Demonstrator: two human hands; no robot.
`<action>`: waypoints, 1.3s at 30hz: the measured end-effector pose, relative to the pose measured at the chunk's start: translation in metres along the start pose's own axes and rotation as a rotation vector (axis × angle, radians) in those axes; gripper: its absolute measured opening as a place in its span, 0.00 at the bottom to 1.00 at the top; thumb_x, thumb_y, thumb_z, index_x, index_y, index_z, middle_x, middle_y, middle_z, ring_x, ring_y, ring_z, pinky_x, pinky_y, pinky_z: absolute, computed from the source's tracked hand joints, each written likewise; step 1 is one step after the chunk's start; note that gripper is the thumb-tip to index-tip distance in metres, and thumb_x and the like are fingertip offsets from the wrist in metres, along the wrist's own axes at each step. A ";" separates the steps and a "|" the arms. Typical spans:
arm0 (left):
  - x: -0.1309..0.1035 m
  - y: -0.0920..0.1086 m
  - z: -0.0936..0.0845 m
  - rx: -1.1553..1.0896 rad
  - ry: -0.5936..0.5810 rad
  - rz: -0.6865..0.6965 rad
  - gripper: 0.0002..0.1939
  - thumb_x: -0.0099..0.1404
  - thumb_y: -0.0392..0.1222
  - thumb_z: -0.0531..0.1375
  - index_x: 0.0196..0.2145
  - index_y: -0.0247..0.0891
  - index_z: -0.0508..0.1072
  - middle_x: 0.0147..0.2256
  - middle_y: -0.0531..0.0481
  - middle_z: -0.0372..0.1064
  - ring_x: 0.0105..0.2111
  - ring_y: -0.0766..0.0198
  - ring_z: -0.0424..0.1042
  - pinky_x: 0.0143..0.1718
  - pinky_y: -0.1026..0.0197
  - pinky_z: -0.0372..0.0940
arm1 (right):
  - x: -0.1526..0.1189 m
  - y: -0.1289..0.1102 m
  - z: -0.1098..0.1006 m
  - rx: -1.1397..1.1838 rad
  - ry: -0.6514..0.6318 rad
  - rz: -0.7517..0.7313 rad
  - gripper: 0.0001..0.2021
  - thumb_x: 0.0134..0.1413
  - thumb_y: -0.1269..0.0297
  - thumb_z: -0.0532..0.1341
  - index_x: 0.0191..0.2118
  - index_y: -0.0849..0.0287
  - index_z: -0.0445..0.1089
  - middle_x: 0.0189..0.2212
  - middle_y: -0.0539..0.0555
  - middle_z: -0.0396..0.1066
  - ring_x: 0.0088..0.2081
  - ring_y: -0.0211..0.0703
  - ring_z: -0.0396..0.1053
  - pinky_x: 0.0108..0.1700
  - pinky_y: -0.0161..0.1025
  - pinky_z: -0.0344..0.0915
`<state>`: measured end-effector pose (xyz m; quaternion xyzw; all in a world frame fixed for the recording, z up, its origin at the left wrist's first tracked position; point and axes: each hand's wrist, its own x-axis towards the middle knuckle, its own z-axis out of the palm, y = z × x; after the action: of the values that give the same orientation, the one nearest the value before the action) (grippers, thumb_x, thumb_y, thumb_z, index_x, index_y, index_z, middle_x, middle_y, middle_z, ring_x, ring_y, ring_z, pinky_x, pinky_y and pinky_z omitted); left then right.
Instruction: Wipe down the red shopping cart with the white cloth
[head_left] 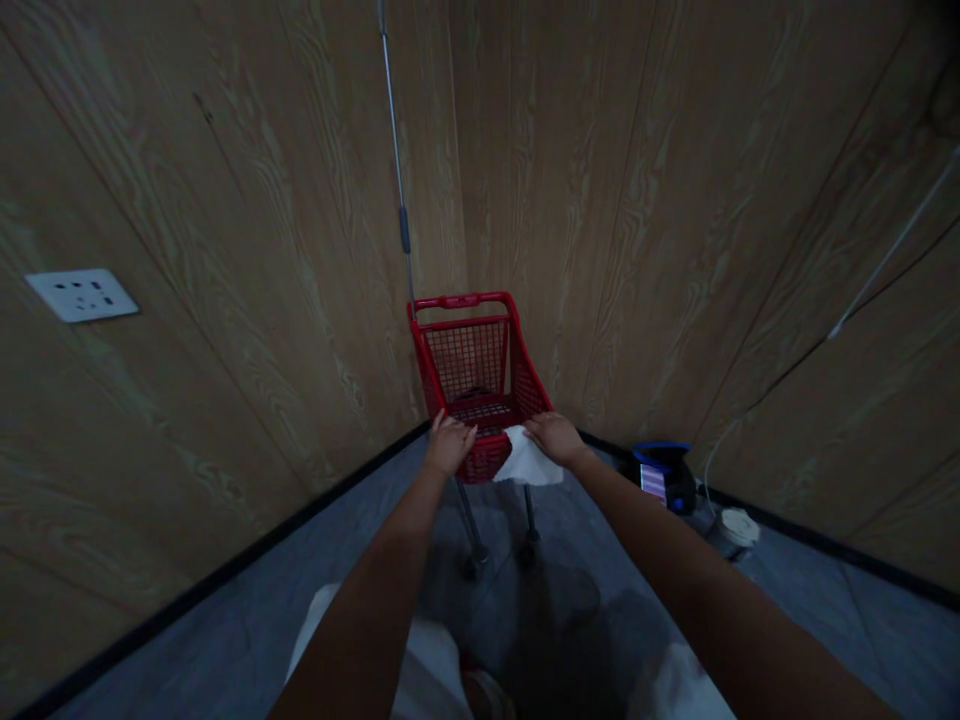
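Observation:
A small red shopping cart (486, 460) with grid sides stands in the corner, its grey legs on the floor. My left hand (450, 443) grips the near left corner of the cart's rim, fingers curled over it. At the near right corner, my right hand (553, 437) presses a white cloth (528, 462) against the rim. The cloth hangs down over part of the cart's front. Something dark lies inside the basket, too dim to make out.
A metal pole (394, 120) leans on the wood-panelled wall behind the cart. To the right on the floor are a black-and-blue container (679, 478), a lit phone (652, 482) and a white-topped tub (739, 528). A cable (787, 372) runs along the right wall; a socket (82, 294) is at left.

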<state>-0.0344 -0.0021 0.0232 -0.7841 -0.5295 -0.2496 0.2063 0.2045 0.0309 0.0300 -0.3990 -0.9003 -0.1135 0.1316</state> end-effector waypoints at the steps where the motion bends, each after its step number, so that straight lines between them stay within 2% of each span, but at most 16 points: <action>1: 0.002 0.000 -0.001 0.018 -0.003 -0.010 0.21 0.66 0.45 0.45 0.23 0.40 0.72 0.23 0.51 0.69 0.31 0.63 0.65 0.55 0.48 0.48 | 0.000 0.004 -0.001 0.001 -0.004 0.003 0.16 0.62 0.59 0.45 0.39 0.59 0.68 0.35 0.55 0.69 0.39 0.41 0.63 0.43 0.37 0.51; 4: 0.010 0.010 0.001 0.097 0.036 -0.102 0.19 0.66 0.45 0.46 0.24 0.39 0.72 0.26 0.49 0.70 0.33 0.60 0.66 0.56 0.44 0.45 | 0.005 0.000 0.000 -0.003 0.023 0.073 0.16 0.62 0.60 0.45 0.40 0.59 0.68 0.35 0.56 0.69 0.39 0.43 0.63 0.44 0.39 0.51; 8: 0.014 0.035 0.018 0.103 0.059 -0.216 0.17 0.66 0.42 0.46 0.26 0.37 0.71 0.28 0.46 0.69 0.33 0.59 0.66 0.55 0.45 0.48 | 0.017 -0.028 0.008 0.008 0.100 0.216 0.16 0.61 0.60 0.45 0.42 0.58 0.68 0.36 0.57 0.69 0.41 0.46 0.62 0.47 0.42 0.50; 12: 0.006 0.044 0.028 0.008 0.075 -0.243 0.16 0.66 0.42 0.45 0.29 0.38 0.69 0.30 0.46 0.69 0.38 0.58 0.65 0.56 0.45 0.45 | 0.023 -0.049 0.016 0.057 0.145 0.201 0.16 0.61 0.63 0.45 0.45 0.57 0.67 0.37 0.56 0.68 0.42 0.45 0.61 0.51 0.44 0.47; 14: 0.000 0.039 0.025 -0.023 0.042 -0.182 0.14 0.66 0.42 0.44 0.31 0.40 0.68 0.32 0.48 0.69 0.38 0.59 0.64 0.56 0.46 0.46 | 0.020 -0.045 0.016 0.072 0.144 0.148 0.15 0.61 0.62 0.45 0.47 0.55 0.66 0.38 0.55 0.68 0.42 0.44 0.61 0.51 0.43 0.47; 17: -0.007 0.028 0.015 -0.032 -0.038 -0.073 0.12 0.66 0.42 0.45 0.32 0.41 0.67 0.32 0.50 0.68 0.37 0.61 0.64 0.55 0.50 0.48 | 0.010 -0.023 0.010 0.064 0.074 0.057 0.15 0.61 0.62 0.46 0.48 0.54 0.65 0.37 0.54 0.68 0.42 0.42 0.62 0.52 0.42 0.48; 20: -0.009 0.025 0.009 -0.026 -0.041 -0.061 0.11 0.66 0.42 0.46 0.31 0.40 0.66 0.31 0.49 0.67 0.37 0.60 0.64 0.54 0.51 0.49 | -0.001 0.005 0.004 0.039 0.023 0.040 0.15 0.61 0.62 0.47 0.46 0.55 0.66 0.37 0.53 0.68 0.43 0.41 0.62 0.55 0.42 0.45; 22: -0.009 0.029 0.009 -0.033 -0.022 -0.079 0.12 0.66 0.42 0.45 0.31 0.40 0.66 0.31 0.49 0.67 0.37 0.60 0.63 0.54 0.51 0.49 | -0.006 0.014 0.001 0.030 0.027 0.047 0.14 0.61 0.62 0.47 0.46 0.55 0.66 0.38 0.53 0.68 0.44 0.41 0.62 0.56 0.42 0.43; 24: -0.008 0.036 0.011 -0.043 -0.002 -0.107 0.12 0.66 0.42 0.45 0.30 0.40 0.66 0.31 0.48 0.67 0.36 0.59 0.63 0.54 0.50 0.49 | -0.009 0.012 0.002 0.025 0.057 0.079 0.14 0.61 0.64 0.47 0.45 0.55 0.67 0.38 0.53 0.68 0.44 0.42 0.62 0.57 0.44 0.41; 27: -0.006 0.048 0.016 -0.052 0.036 -0.158 0.12 0.65 0.41 0.45 0.30 0.40 0.66 0.30 0.47 0.67 0.36 0.57 0.63 0.54 0.48 0.49 | -0.006 -0.011 0.007 0.030 0.110 0.128 0.14 0.60 0.65 0.47 0.46 0.55 0.66 0.38 0.54 0.68 0.43 0.43 0.61 0.58 0.46 0.39; 31: -0.005 0.055 0.017 -0.051 0.061 -0.161 0.12 0.65 0.39 0.45 0.31 0.40 0.67 0.32 0.46 0.68 0.38 0.57 0.63 0.54 0.49 0.49 | 0.005 -0.049 0.014 0.052 0.170 0.111 0.15 0.60 0.65 0.48 0.48 0.57 0.65 0.39 0.55 0.67 0.43 0.45 0.60 0.56 0.44 0.43; 33: -0.006 0.053 0.015 -0.045 0.052 -0.143 0.12 0.65 0.38 0.45 0.32 0.40 0.67 0.33 0.47 0.68 0.38 0.58 0.64 0.54 0.50 0.49 | 0.007 -0.056 0.014 0.047 0.170 0.108 0.15 0.60 0.65 0.47 0.49 0.59 0.64 0.39 0.57 0.67 0.44 0.46 0.60 0.53 0.44 0.46; 35: -0.007 0.049 0.010 -0.039 0.024 -0.104 0.12 0.65 0.39 0.45 0.32 0.40 0.67 0.32 0.47 0.68 0.37 0.59 0.64 0.53 0.51 0.49 | 0.006 -0.051 0.013 0.039 0.131 0.082 0.16 0.60 0.64 0.47 0.51 0.58 0.63 0.39 0.57 0.67 0.43 0.46 0.60 0.50 0.43 0.49; 39: -0.010 0.039 0.000 -0.010 -0.022 -0.046 0.13 0.66 0.41 0.44 0.31 0.41 0.66 0.30 0.49 0.67 0.36 0.60 0.64 0.53 0.52 0.49 | -0.007 -0.016 0.007 0.007 0.058 0.017 0.15 0.61 0.63 0.47 0.51 0.56 0.62 0.38 0.56 0.67 0.41 0.44 0.61 0.47 0.41 0.51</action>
<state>-0.0008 -0.0227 0.0146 -0.7755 -0.5483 -0.2481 0.1907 0.1958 0.0172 0.0199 -0.4028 -0.8930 -0.1206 0.1602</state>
